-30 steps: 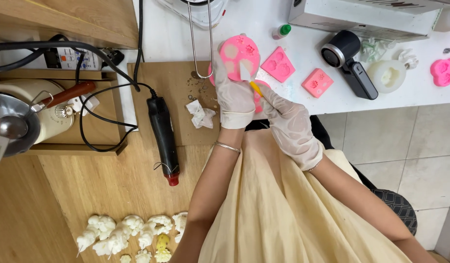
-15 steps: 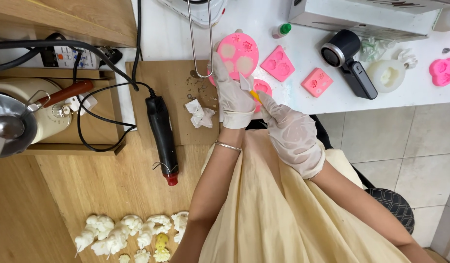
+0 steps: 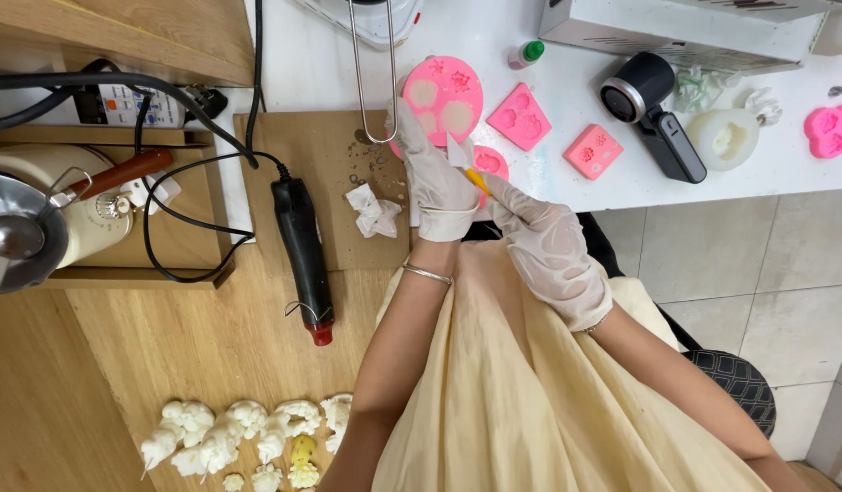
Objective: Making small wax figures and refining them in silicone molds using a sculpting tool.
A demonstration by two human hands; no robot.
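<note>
Both hands wear thin white gloves. My left hand [image 3: 441,182] grips the lower edge of a round pink silicone mould [image 3: 446,96] with pale filled cavities and holds it tilted up at the white counter's edge. My right hand [image 3: 546,244] holds a small tool with a yellow handle and a pale blade [image 3: 464,164], its tip against the mould's lower rim. A smaller round pink mould [image 3: 490,164] lies just behind the tool, partly hidden by my fingers.
More pink moulds [image 3: 519,117] [image 3: 592,150] [image 3: 831,128], a white mould [image 3: 730,137], a small green-capped bottle [image 3: 525,54] and a black hand-held device [image 3: 653,114] lie on the counter. A black heat gun [image 3: 302,246], crumpled tissue [image 3: 375,211], a pot [image 3: 38,219] and white cast flowers [image 3: 248,433] sit left.
My left hand has lifted the big round mould and tilted it toward me; my right hand has moved the blade's tip up to its lower rim.
</note>
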